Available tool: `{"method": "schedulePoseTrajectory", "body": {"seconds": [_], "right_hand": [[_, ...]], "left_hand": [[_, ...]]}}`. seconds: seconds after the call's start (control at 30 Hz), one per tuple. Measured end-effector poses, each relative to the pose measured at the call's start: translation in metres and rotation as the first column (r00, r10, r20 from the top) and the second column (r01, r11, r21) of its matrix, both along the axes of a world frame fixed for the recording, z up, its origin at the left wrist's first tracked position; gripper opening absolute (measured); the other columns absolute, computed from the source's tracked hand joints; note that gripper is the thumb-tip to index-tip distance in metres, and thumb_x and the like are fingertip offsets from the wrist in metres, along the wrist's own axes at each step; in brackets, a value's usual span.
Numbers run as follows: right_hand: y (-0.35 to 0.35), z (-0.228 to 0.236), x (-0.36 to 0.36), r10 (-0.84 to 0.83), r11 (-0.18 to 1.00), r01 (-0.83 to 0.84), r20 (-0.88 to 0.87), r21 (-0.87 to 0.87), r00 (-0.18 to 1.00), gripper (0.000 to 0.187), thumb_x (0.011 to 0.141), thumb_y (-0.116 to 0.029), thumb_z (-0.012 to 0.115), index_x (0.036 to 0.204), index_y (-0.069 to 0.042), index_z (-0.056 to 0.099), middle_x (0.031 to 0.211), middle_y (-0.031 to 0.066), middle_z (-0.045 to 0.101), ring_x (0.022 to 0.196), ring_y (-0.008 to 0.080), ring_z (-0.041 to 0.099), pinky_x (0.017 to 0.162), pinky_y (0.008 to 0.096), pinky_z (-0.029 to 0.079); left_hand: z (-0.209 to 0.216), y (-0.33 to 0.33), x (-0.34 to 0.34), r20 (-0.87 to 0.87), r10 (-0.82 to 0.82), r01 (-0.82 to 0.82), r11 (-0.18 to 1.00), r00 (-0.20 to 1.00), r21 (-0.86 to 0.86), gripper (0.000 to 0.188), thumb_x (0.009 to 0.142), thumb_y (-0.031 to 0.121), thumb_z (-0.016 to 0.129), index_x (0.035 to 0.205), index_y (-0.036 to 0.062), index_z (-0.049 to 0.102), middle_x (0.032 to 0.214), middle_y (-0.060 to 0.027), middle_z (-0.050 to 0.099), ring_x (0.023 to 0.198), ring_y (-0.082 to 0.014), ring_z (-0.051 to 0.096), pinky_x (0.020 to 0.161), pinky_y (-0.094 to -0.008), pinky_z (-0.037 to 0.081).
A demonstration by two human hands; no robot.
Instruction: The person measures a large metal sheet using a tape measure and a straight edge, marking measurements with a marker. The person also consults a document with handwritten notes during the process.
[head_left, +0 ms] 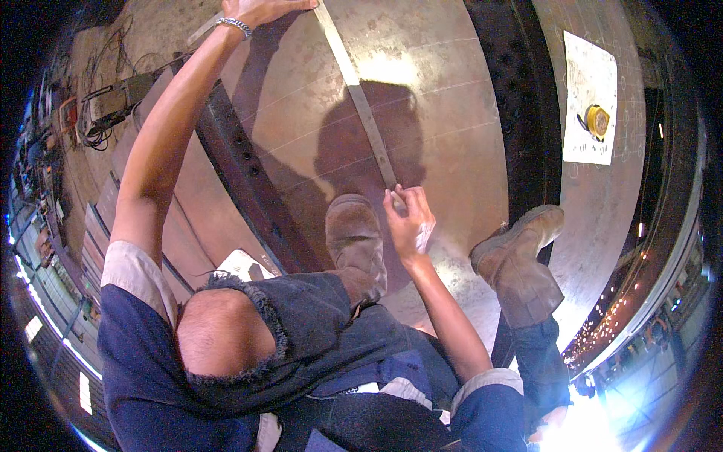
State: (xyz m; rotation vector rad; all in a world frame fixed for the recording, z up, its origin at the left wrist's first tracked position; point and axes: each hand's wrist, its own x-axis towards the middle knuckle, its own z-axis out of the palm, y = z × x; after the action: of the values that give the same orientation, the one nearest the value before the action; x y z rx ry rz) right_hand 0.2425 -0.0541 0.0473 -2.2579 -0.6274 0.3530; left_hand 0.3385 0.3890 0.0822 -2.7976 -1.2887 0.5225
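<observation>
A long, flat steel ruler (367,120) lies slantwise over a large brown metal plate (459,113). At the ruler's lower end, my right hand (412,224) pinches it between thumb and fingers. My left hand (265,9), a chain bracelet at its wrist, reaches to the far end, its fingertips closed on the ruler. The upper edge of the picture cuts off part of that hand. Thin pale lines cross the plate, and a dark shadow falls over the ruler's middle.
A yellow tape measure (597,120) rests on a white paper sheet (590,90) at right. Dark steel beams (527,98) flank the plate. Brown boots (354,237) stand on the metal. Sparks (610,320) and a bright glare show at lower right. Cables (94,128) lie far left.
</observation>
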Motion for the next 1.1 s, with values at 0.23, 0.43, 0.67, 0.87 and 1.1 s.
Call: {"method": "schedulePoseTrajectory", "body": {"seconds": [0.23, 0.43, 0.67, 0.87, 1.1], "right_hand": [[0.005, 0.010, 0.002, 0.030, 0.998, -0.030, -0.009, -0.054, 1.000, 0.014, 0.082, -0.010, 0.074, 0.091, -0.002, 0.066, 0.084, 0.0095, 0.062, 0.073, 0.0264, 0.066, 0.063, 0.0358, 0.053], [0.047, 0.034, 0.040, -0.023, 0.991, 0.021, 0.009, 0.132, 1.000, 0.015, 0.092, -0.015, 0.062, 0.092, -0.001, 0.066, 0.088, 0.0134, 0.060, 0.081, 0.0307, 0.061, 0.072, 0.0399, 0.050], [0.172, 0.076, 0.139, 0.024, 0.984, -0.017, -0.038, 0.177, 0.999, 0.019, 0.094, -0.019, 0.061, 0.093, -0.001, 0.066, 0.084, 0.0183, 0.067, 0.075, 0.0330, 0.066, 0.069, 0.0398, 0.050], [0.279, 0.041, 0.183, 0.155, 0.951, -0.191, 0.159, 0.244, 0.975, 0.022, 0.092, -0.015, 0.056, 0.103, 0.001, 0.065, 0.084, 0.0246, 0.069, 0.080, 0.0398, 0.069, 0.071, 0.0476, 0.053], [0.338, 0.013, 0.197, 0.317, 0.930, -0.359, 0.329, 0.076, 0.890, 0.023, 0.092, -0.015, 0.054, 0.098, 0.003, 0.067, 0.077, 0.0270, 0.067, 0.074, 0.0429, 0.068, 0.068, 0.0524, 0.053]], "left_hand": [[-0.002, 0.015, -0.005, -0.018, -0.028, 0.030, 0.997, 0.999, 0.078, 0.138, 0.052, 0.095, 0.056, 0.132, -0.0170, 0.046, 0.139, -0.0364, 0.044, 0.123, -0.0433, 0.054, 0.098, -0.0460, 0.048], [-0.020, 0.011, -0.011, 0.076, -0.107, 0.097, 0.988, 0.991, 0.123, 0.123, 0.054, 0.094, 0.057, 0.116, -0.0128, 0.059, 0.122, -0.0282, 0.057, 0.104, -0.0383, 0.066, 0.085, -0.0458, 0.055], [-0.031, 0.013, -0.010, 0.137, -0.099, 0.089, 0.993, 0.986, 0.080, 0.134, 0.047, 0.097, 0.057, 0.115, -0.0175, 0.055, 0.124, -0.0313, 0.054, 0.102, -0.0415, 0.065, 0.080, -0.0458, 0.057], [-0.015, 0.010, -0.010, 0.077, -0.079, 0.074, 0.995, 0.994, 0.062, 0.135, 0.049, 0.096, 0.056, 0.126, -0.0146, 0.053, 0.126, -0.0286, 0.054, 0.111, -0.0407, 0.062, 0.091, -0.0466, 0.052], [-0.024, 0.010, -0.012, 0.102, -0.102, 0.092, 0.991, 0.990, 0.100, 0.133, 0.054, 0.092, 0.058, 0.128, -0.0174, 0.049, 0.128, -0.0306, 0.052, 0.119, -0.0425, 0.056, 0.105, -0.0586, 0.038]]}}
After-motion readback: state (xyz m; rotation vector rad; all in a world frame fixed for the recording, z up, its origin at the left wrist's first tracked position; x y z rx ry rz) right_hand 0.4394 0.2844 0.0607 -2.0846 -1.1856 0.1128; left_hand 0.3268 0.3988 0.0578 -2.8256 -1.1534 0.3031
